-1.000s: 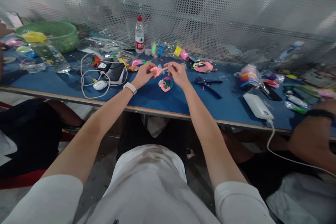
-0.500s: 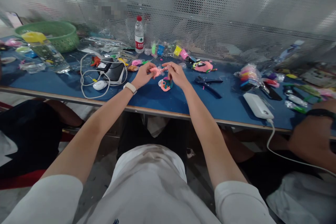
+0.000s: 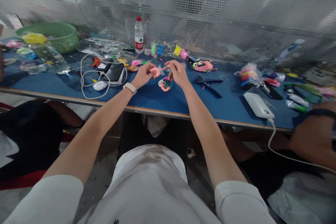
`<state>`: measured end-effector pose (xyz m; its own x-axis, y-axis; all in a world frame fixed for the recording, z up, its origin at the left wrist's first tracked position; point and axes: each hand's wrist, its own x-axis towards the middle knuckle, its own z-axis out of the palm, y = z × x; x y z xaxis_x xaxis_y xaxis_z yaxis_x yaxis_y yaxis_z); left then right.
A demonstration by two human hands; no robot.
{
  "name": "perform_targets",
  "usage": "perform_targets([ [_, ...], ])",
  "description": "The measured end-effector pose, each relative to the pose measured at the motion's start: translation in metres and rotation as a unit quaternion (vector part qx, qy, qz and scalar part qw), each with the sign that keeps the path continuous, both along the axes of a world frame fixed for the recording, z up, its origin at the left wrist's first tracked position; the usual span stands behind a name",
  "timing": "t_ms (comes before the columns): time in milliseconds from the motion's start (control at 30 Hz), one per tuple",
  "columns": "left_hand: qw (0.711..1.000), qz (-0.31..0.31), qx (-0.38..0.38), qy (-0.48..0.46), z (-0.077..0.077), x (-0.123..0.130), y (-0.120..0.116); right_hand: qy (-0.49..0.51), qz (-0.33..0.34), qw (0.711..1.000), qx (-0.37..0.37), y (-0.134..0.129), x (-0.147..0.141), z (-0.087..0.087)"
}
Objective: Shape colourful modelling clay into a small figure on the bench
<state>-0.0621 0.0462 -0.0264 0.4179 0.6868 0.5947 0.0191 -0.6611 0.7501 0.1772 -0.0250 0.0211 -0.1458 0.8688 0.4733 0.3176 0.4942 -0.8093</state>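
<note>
My left hand (image 3: 144, 74) is closed around a pink lump of modelling clay in a clear plastic wrapper (image 3: 156, 72); the wrapper's loose end points right. Just across from it is my right hand (image 3: 178, 72), its fingers bent and drawn together. Whatever its fingertips pinch is too small to make out. Below the hands, a flat clay figure (image 3: 165, 85) in pink, teal and orange lies on the blue table (image 3: 157, 104), partly behind my right fingers.
Dark-handled pliers (image 3: 208, 85) and a pink clay piece (image 3: 204, 65) lie to the right. A white power bank (image 3: 258, 105) sits near the front edge. Cabled devices (image 3: 112, 71), a water bottle (image 3: 139, 36) and a green basket (image 3: 61, 38) stand left. People sit on both sides.
My right hand has shifted slightly right and away from the wrapped clay, so more of the clear wrapper shows between the hands. My left hand stays almost still.
</note>
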Motion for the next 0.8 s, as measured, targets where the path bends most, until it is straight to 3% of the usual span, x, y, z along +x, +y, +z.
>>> perform_targets([
  [800,1.0,-0.01,-0.004,-0.015,-0.0007,0.0024,-0.0014,0.005,0.059,0.997,-0.044,-0.0038,-0.0069,-0.0042],
])
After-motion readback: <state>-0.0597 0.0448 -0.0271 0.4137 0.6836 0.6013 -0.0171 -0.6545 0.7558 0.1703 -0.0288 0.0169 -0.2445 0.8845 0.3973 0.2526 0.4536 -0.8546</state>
